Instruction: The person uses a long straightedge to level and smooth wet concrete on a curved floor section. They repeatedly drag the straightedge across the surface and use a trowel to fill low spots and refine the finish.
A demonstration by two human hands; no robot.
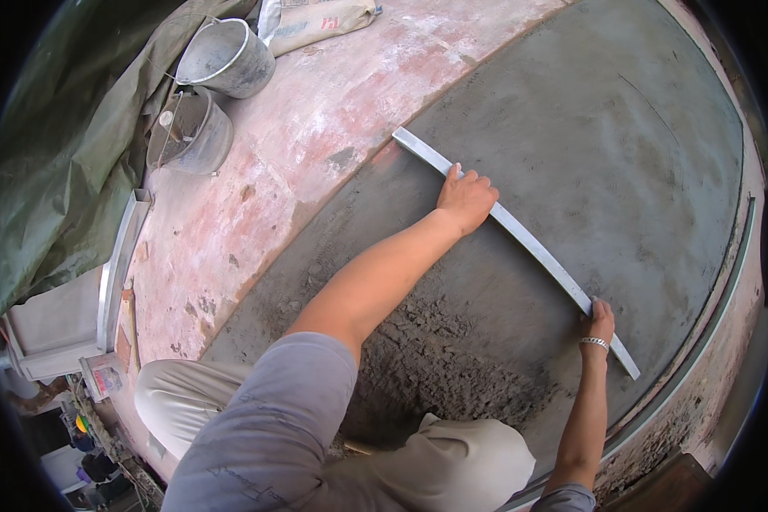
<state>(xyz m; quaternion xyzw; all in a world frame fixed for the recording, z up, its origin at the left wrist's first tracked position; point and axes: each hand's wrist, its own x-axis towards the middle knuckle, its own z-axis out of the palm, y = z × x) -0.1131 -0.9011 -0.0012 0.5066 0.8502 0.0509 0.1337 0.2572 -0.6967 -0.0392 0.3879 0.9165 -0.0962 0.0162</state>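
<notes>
Two hands, the left hand (465, 199) and right hand (600, 320), grip one straightedge (520, 239); there are two buckets (226, 57) (192, 132), one sack (320, 21), one tarp (68, 145) and one bracelet (595, 343).

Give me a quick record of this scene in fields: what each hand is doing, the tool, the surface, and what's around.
Left hand: left hand gripping the straightedge near its far end
Right hand: right hand holding the near end, bracelet on the wrist
Tool: long pale metal straightedge lying flat across the mortar
Surface: grey wet mortar bed, smooth beyond the tool, a rough loose pile nearer the knees
Around: two grey buckets, green tarp, reddish bare floor
</notes>
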